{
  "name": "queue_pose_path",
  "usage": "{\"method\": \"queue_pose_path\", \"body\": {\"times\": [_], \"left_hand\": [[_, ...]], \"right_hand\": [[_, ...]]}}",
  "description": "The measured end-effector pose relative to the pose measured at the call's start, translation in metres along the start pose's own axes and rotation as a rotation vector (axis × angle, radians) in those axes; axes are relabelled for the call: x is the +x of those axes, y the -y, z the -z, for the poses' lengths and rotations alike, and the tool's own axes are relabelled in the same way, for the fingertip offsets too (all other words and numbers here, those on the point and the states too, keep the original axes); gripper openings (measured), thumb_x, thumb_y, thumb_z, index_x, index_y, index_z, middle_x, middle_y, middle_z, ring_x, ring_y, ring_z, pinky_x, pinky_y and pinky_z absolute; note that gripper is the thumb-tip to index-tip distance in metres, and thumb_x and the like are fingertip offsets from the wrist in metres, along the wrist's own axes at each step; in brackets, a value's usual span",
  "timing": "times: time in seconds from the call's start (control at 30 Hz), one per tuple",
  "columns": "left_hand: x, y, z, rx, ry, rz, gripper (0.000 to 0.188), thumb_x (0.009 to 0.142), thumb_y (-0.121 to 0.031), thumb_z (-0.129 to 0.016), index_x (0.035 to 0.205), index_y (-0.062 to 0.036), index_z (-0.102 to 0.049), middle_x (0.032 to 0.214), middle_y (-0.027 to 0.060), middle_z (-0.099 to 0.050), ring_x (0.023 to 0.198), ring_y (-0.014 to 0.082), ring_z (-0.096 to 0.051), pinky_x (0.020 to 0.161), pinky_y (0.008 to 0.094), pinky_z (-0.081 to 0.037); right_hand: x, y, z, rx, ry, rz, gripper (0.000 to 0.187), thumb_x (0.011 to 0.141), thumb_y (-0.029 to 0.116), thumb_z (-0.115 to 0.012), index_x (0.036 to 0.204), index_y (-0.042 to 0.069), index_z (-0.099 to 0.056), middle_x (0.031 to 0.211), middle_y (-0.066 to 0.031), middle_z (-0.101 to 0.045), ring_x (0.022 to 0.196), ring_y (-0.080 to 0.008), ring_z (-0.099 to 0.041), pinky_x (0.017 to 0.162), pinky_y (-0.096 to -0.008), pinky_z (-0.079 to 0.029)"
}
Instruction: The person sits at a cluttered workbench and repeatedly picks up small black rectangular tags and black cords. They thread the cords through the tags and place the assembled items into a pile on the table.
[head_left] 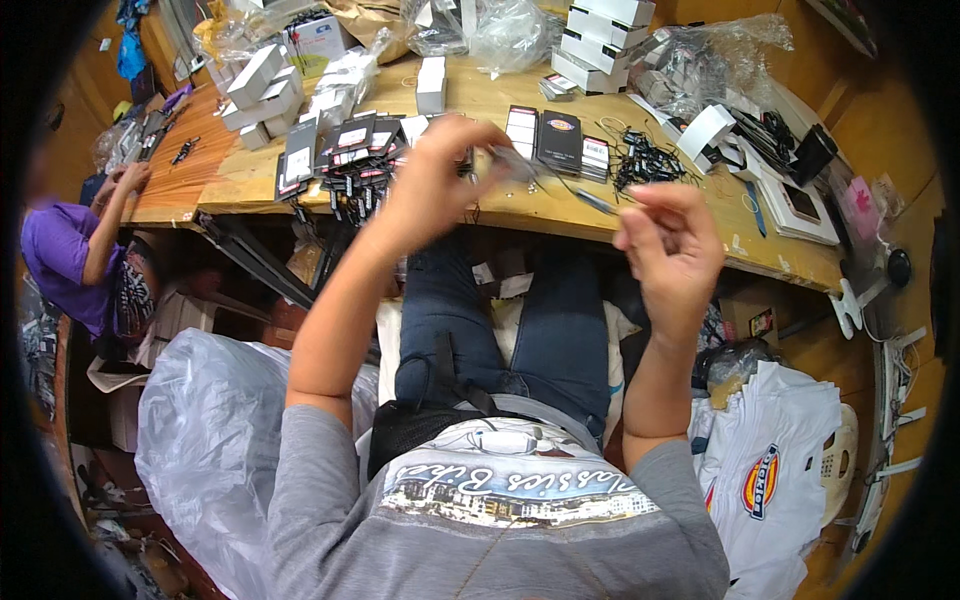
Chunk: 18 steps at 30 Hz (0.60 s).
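Note:
My left hand (pixel 437 182) is raised over the table's front edge, fingers closed on a small, shiny greyish piece (pixel 514 163) blurred by motion. From it a thin dark cord (pixel 562 184) with a slim dark tab runs to my right hand (pixel 672 240), whose thumb and forefinger pinch the cord's end. Behind my left hand lies a heap of black and white hang tags (pixel 350 150) with dark cords. Between my hands stand a stack of black tags (pixel 559 138) and white tags (pixel 594 158). A tangle of black cords (pixel 648 160) lies beyond my right hand.
White boxes (pixel 262 95) and clear plastic bags (pixel 515 40) crowd the table's back. A phone (pixel 801 202) lies on white boxes at right. A person in purple (pixel 70 255) sits at left. A plastic bag (pixel 215 440) and white shirts (pixel 770 470) flank me.

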<state>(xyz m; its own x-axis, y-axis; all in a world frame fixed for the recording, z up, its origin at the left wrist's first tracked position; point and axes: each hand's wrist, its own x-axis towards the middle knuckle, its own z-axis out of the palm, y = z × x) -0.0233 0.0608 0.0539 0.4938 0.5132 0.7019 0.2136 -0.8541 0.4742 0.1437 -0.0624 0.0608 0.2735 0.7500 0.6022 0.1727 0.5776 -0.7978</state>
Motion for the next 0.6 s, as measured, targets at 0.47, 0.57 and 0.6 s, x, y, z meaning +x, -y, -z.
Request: {"method": "queue_pose_path", "body": {"times": [0.47, 0.57, 0.6], "left_hand": [[0.027, 0.081, 0.067, 0.269, 0.653, 0.159, 0.038, 0.056, 0.005, -0.061, 0.093, -0.0033, -0.056, 0.091, 0.0105, -0.057, 0.090, 0.0240, -0.052, 0.079, 0.0302, -0.039], [0.049, 0.091, 0.060, 0.104, 0.624, 0.325, 0.037, 0.064, 0.007, -0.055, 0.099, -0.0044, -0.054, 0.101, 0.0085, -0.055, 0.095, 0.0183, -0.050, 0.082, 0.0302, -0.041], [0.061, 0.093, 0.047, 0.097, 0.582, 0.254, 0.034, 0.068, 0.007, -0.052, 0.100, -0.0042, -0.054, 0.102, 0.0076, -0.054, 0.095, 0.0168, -0.049, 0.081, 0.0301, -0.042]], "right_hand": [[0.059, -0.086, -0.002, -0.707, 0.241, 0.053, 0.010, 0.072, 0.008, -0.053, 0.077, 0.002, -0.060, 0.074, -0.0122, -0.059, 0.068, -0.0226, -0.057, 0.063, -0.0298, -0.043], [0.112, -0.115, 0.044, -0.859, 0.211, -0.122, 0.014, 0.072, 0.014, -0.055, 0.079, 0.004, -0.062, 0.074, -0.0149, -0.059, 0.072, -0.0269, -0.057, 0.067, -0.0324, -0.043], [0.127, -0.129, 0.055, -0.831, 0.290, -0.223, 0.028, 0.068, 0.023, -0.060, 0.089, 0.004, -0.060, 0.085, -0.0152, -0.059, 0.083, -0.0272, -0.055, 0.076, -0.0324, -0.041]]}}
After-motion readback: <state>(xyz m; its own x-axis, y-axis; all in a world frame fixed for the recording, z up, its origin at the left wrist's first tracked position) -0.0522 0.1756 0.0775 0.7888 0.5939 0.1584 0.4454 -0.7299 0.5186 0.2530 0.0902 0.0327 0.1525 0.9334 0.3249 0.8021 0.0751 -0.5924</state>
